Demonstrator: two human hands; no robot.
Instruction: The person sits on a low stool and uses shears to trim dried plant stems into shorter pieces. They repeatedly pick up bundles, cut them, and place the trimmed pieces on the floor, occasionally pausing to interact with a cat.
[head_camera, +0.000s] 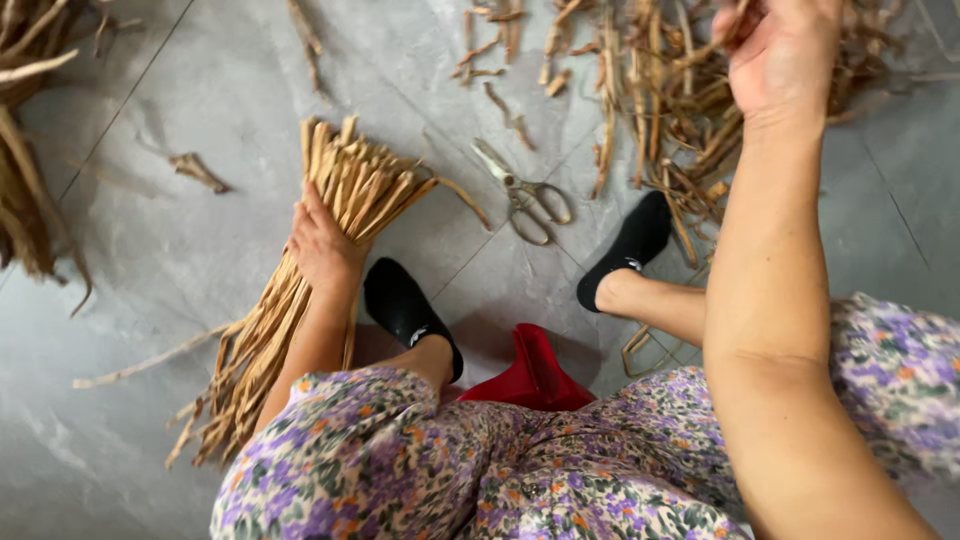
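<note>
Down on the grey tiled floor, left of centre in the frame, the left hand is clamped around a thick bundle of dry tan strips, fingers wrapped over its upper part while the cut ends fan out above and the tails trail toward the lower left. Up at the top right, the right hand is raised with its fingers curled shut on a few loose strips lifted out of the scattered pile beneath it. Between the two, scissors lie open and untouched, just beyond a black-socked foot; the other foot rests at the edge of the pile. This looks like gathering: fresh strips being picked up to join the bundle. Next, by my reading, the right hand must carry them across to the left and lay them alongside, ends level, while the left loosens just enough to take them in.
</note>
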